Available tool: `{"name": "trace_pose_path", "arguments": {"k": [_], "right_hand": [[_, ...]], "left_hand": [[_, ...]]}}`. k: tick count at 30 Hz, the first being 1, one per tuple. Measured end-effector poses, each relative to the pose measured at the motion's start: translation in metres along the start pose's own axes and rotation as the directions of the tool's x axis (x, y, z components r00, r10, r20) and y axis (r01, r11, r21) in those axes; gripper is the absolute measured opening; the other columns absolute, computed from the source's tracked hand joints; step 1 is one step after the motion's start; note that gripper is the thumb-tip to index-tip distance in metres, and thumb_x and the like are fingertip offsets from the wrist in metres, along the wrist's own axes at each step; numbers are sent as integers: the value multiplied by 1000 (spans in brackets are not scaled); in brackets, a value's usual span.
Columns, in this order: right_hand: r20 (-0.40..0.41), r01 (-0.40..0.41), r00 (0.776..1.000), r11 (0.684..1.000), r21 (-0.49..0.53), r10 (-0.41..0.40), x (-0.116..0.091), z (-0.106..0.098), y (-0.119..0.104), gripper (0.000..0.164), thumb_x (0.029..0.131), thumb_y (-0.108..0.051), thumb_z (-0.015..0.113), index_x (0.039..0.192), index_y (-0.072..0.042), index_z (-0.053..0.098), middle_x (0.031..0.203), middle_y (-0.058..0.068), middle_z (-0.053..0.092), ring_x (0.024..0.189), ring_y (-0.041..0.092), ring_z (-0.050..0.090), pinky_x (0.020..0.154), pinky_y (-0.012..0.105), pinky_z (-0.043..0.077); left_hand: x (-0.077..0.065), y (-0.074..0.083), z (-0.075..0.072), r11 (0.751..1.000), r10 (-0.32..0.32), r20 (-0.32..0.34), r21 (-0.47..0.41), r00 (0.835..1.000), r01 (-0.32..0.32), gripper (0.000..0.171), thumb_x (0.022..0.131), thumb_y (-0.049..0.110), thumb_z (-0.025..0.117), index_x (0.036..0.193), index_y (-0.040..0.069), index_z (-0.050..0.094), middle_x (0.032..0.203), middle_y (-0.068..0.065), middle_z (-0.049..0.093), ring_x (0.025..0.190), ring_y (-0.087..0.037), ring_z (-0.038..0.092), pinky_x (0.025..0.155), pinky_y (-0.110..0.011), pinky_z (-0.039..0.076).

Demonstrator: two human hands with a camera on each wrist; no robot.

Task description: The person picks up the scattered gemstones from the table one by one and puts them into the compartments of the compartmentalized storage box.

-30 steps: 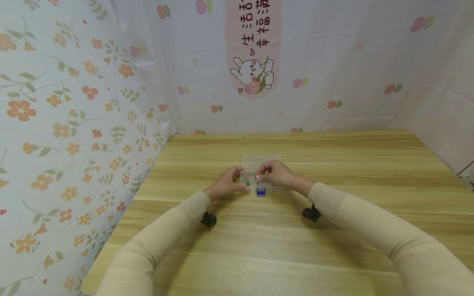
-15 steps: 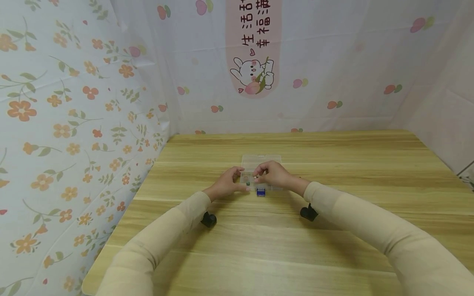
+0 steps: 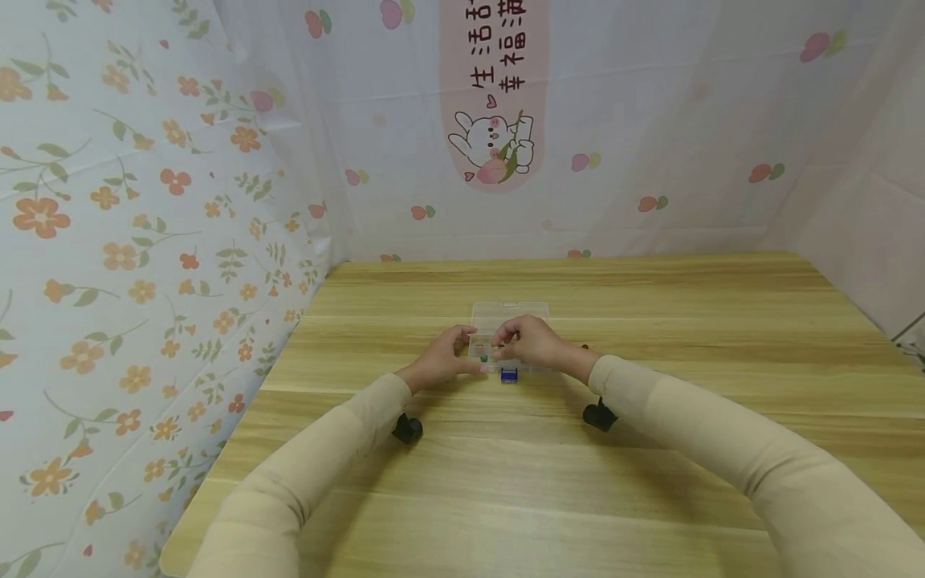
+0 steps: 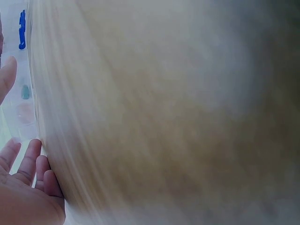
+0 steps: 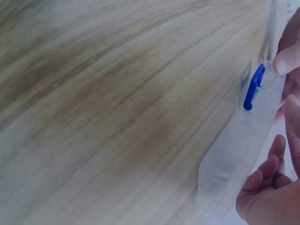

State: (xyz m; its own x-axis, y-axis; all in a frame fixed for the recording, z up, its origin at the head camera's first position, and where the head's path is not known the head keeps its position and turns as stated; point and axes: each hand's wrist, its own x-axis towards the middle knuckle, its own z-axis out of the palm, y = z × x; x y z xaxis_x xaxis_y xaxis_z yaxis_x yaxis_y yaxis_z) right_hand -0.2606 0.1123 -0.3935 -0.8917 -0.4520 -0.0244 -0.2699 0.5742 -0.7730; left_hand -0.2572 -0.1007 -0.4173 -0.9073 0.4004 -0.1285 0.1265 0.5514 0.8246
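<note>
1. The person's left arm, in a close-fitting cream fabric sleeve point(image 3: 325, 457), reaches forward and inward from the lower left of the head view.
2. The bare left wrist point(image 3: 410, 376) runs nearly in line with the forearm.
3. The left hand point(image 3: 444, 356) bows into a wide C, its thumb point(image 3: 470, 367) pointing inward, well apart from the bent fingers.
4. The right arm, in a matching cream fabric sleeve point(image 3: 723, 441), slants in from the lower right.
5. The right hand point(image 3: 535, 341) brings thumb and forefinger close together; their tips are too small to read.
6. The two hands face each other, near but apart.
</note>
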Motion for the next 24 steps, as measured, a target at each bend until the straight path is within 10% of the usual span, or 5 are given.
{"name": "trace_pose_path", "arguments": {"k": [24], "right_hand": [[0,-24,1000,999,-29,24,2,3,-3,12,85,-10,76,95,-5,72,91,3,65,81,19,54,71,33,46]], "left_hand": [[0,-1,0,1000,5,-1,1,1000,-5,74,82,21,81,144,9,42,135,-14,45,130,-34,40,106,-47,35]]}}
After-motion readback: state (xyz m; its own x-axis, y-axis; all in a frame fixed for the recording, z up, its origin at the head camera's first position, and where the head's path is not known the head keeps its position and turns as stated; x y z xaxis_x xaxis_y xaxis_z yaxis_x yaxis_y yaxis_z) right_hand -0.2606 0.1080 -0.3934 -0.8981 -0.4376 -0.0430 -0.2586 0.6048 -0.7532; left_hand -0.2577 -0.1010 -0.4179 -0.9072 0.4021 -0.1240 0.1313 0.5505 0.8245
